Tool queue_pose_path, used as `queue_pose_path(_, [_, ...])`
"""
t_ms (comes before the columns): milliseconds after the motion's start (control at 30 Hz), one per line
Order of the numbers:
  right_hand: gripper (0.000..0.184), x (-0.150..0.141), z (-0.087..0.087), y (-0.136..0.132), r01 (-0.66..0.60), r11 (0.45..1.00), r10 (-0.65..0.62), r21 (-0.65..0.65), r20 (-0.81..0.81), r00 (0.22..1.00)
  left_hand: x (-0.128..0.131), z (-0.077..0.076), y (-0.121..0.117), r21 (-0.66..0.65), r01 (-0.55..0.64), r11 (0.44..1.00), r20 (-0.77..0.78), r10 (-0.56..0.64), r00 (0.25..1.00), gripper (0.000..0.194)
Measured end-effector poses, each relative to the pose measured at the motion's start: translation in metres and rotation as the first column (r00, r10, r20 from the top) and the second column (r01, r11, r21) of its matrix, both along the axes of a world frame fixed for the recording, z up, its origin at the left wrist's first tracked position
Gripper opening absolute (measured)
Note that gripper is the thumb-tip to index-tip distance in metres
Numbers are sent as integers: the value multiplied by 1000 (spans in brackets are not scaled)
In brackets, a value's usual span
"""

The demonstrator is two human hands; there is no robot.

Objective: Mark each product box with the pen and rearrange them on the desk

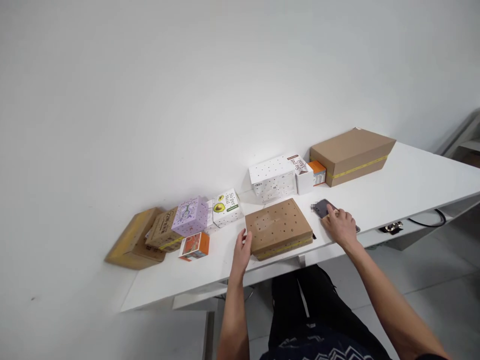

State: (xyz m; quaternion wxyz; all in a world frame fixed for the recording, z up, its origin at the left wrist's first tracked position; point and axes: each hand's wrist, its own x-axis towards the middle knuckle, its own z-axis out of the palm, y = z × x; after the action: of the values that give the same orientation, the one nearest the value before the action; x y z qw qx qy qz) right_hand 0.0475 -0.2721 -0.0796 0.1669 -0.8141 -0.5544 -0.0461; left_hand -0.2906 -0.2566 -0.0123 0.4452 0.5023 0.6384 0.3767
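Observation:
A brown cardboard box (279, 225) dotted with small dark spots lies flat near the table's front edge, yellow tape along its front side. My left hand (242, 252) is against the left side of this box, thumb and fingers apart. To the right of the box, a dark flat phone (321, 206) lies on the table. My right hand (341, 227) is over the phone with its fingers bent around it, hiding the middle. A small pale bit shows beneath the fingers; I cannot make out what it is.
Along the wall on the white table (420, 170) stand a large cardboard box (352, 155), white spotted box (273, 177), orange box (318, 172), avocado box (227, 207) and purple box (190, 216). Left are a small orange-and-white box (194, 246) and brown cartons (135, 237).

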Motion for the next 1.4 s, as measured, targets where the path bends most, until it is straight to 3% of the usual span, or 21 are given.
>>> queue_pose_path(100, [48,-2,11,-2,24,999,-22,26,-61,998,1,2,-6,-67,76,995,59,-72,996,66])
queue_pose_path(200, [40,-14,34,-8,-71,996,81,44,-285,955,3,3,-10,-89,121,989,81,-114,990,62])
queue_pose_path(300, [56,-37,57,-16,-266,964,231,16,-548,804,2,2,-14,-118,160,980,91,-150,985,60])
queue_pose_path(367, [61,-53,67,-22,-311,950,237,16,-686,688,-2,5,-19,-109,163,981,84,-155,984,58])
queue_pose_path(467, [55,-68,81,-32,-320,939,273,125,-836,476,-12,21,-29,63,157,986,58,-161,985,57])
queue_pose_path(533, [49,-68,94,-33,-314,906,397,283,-823,405,-15,39,-30,243,183,953,53,-201,978,56])
queue_pose_path(600, [46,-62,110,-26,-308,838,545,450,-718,433,-11,59,-20,395,227,890,62,-272,960,57])
queue_pose_path(700, [46,-49,131,5,-300,719,682,627,-549,483,7,83,15,564,239,790,46,-319,947,60])
queue_pose_path(833, [48,-34,140,73,-248,608,748,754,-439,498,41,92,84,651,166,740,32,-245,969,60])
queue_pose_path(900, [49,-29,136,109,-193,645,675,739,-434,596,56,86,117,641,149,753,11,-203,979,61])
queue_pose_path(1000, [50,-28,123,153,-78,765,475,639,-478,739,72,66,151,556,195,808,-73,-187,980,69])
queue_pose_path(1133, [48,-32,106,185,-47,808,331,587,-388,860,78,42,168,517,313,797,-263,-200,944,72])
queue_pose_path(1200, [49,-34,103,194,-10,850,246,526,-381,891,72,34,169,501,318,805,-367,-135,920,70])
queue_pose_path(1300, [53,-39,100,199,46,882,164,468,-399,902,46,22,167,396,160,904,-559,99,823,63])
queue_pose_path(1400, [53,-49,96,186,46,814,243,578,-412,878,10,9,161,233,-71,970,-759,227,611,74])
